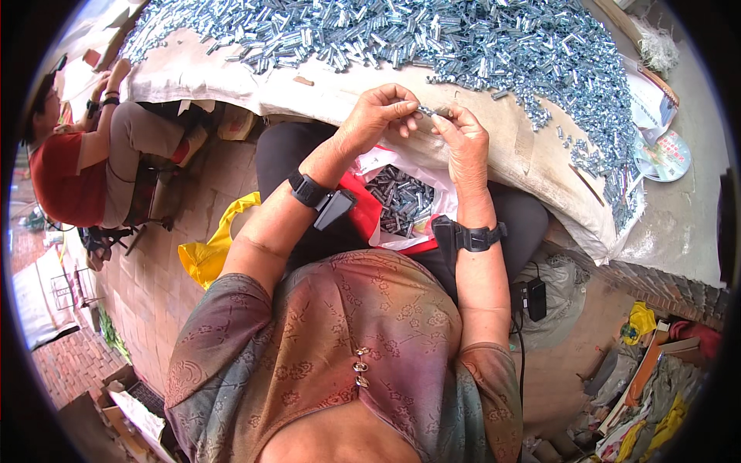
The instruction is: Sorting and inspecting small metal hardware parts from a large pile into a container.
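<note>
My left hand [380, 116] and my right hand [465, 139] meet over the near edge of the cloth-covered table. Between their fingertips is a small metal part [424, 111], silvery and short; its exact shape is too small to make out. Both hands pinch it, thumbs against forefingers. Below them, in my lap, a red and white bag [372, 207] stands open with many dark metal pieces [400, 202] inside. Beyond my hands a wide heap of shiny bluish metal tubes [401, 38] covers the table, with smaller pieces [532, 104] scattered at its right edge.
A pale cloth [224, 77] hangs over the table's edge. At the far left sits a person in a red shirt [58, 174], hands at the table. A round fan [662, 157] lies at the right. A yellow bag [212, 251] lies left of my lap; boxes and cloths [648, 386] are piled lower right.
</note>
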{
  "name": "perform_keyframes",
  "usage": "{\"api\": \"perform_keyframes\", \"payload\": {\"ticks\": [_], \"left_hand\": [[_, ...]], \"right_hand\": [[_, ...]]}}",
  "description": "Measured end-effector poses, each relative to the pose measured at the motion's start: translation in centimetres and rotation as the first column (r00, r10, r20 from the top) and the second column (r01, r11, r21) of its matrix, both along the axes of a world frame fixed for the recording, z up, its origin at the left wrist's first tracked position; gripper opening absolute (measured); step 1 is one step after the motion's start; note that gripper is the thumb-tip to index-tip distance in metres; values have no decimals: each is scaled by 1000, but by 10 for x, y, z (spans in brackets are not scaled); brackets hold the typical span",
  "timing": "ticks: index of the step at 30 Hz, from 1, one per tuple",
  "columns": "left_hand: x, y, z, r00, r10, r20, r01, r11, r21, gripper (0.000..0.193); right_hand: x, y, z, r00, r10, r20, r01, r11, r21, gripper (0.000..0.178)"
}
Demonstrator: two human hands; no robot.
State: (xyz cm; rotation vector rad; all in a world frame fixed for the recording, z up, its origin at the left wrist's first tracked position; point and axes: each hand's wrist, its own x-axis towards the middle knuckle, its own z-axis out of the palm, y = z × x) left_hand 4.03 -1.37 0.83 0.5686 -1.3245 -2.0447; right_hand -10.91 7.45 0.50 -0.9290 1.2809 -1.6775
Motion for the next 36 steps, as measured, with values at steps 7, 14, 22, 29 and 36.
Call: {"api": "perform_keyframes", "payload": {"ticks": [7, 14, 22, 29, 36], "left_hand": [[1, 0, -3, 999, -8, -37, 9, 1000, 20, 10], [-5, -4, -7, 999, 28, 15, -26, 986, -166, 11], [-27, 14, -2, 853, 406, 328, 278, 179, -944, 7], [-28, 0, -10, 878, 400, 262, 156, 278, -948, 6], [-41, -63, 1, 771, 622, 139, -11, 232, -973, 12]], "right_hand": [[1, -2, -5, 1000, -5, 0, 5, 1000, 0, 17], [-1, -7, -9, 936, -70, -345, 54, 997, -57, 13], [-22, -7, 1, 454, 26, -891, 136, 986, 98, 16], [-53, -39, -4, 147, -234, -961, 315, 932, -179, 24], [-60, -58, -15, -10, -125, -992, 375, 919, -120, 14]]}}
